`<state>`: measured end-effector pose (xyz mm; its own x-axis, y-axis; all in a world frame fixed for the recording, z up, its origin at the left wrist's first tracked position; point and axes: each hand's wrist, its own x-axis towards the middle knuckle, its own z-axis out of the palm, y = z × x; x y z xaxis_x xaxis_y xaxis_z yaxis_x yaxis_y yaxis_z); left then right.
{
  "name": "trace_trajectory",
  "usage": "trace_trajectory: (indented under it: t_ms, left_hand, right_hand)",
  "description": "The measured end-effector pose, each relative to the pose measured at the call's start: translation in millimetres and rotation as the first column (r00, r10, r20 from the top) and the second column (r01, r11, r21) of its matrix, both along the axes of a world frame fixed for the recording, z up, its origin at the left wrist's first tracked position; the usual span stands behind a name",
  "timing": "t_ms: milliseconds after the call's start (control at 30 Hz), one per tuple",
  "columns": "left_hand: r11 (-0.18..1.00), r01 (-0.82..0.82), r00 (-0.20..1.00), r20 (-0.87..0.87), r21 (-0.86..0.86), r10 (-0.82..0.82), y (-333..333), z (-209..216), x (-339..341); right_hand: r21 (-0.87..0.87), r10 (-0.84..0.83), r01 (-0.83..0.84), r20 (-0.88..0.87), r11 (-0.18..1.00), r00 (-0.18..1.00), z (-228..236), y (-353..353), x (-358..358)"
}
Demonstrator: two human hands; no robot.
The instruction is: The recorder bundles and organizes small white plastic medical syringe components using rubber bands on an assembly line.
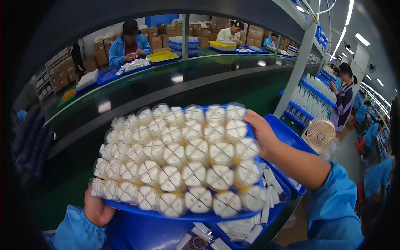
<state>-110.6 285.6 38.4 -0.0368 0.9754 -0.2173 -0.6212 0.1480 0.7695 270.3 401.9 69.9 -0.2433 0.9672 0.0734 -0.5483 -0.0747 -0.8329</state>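
Both my hands hold up a blue tray (158, 211), tilted and packed with rows of round white pieces (194, 174) in clear sleeves, each with a dark cross on its top. My left hand (98, 207) is closed on the tray's near left corner, its fingers partly hidden beneath. At the far right corner, my right hand (262, 132) grips the rim. Beneath the raised tray lie a lower blue tray (141, 233) and another blue tray with white oblong pieces (243, 228). Rubber bands (197, 243) lie among some of these pieces.
A dark green conveyor belt (166, 93) runs across behind the tray, with a metal post (296, 71) at right. An empty blue tray (287, 137) and a round beige fan (320, 134) stand at right. Co-workers sit across the belt; stacked trays (306, 100) stand farther right.
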Motion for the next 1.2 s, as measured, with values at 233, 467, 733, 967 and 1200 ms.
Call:
trace_trajectory:
  t_ms: [233, 467, 733, 967, 1200]
  left_hand:
    - [0.959, -0.277, 0.923, -0.261, 0.056, 0.282, 55, -17, -60]
    - [0.863, -0.503, 0.775, -0.421, 0.040, 0.471, 137, -39, -115]
    - [0.869, -0.494, 0.783, -0.421, 0.027, 0.458, 180, -68, -127]
    - [0.887, -0.453, 0.787, -0.507, -0.089, 0.351, 206, -80, -132]
    - [0.869, -0.437, 0.808, -0.526, -0.232, 0.266, 216, -71, -160]
  right_hand:
    - [-0.149, 0.186, -0.188, -0.026, 0.971, 0.982, -30, 129, -79]
    - [-0.185, 0.374, -0.365, 0.016, 0.913, 0.927, -47, 204, -147]
    - [-0.258, 0.435, -0.386, 0.167, 0.886, 0.885, -60, 228, -191]
    - [-0.362, 0.534, -0.395, 0.497, 0.844, 0.684, -41, 232, -194]
    - [-0.288, 0.134, 0.056, 0.597, 0.956, 0.791, -50, 244, -227]
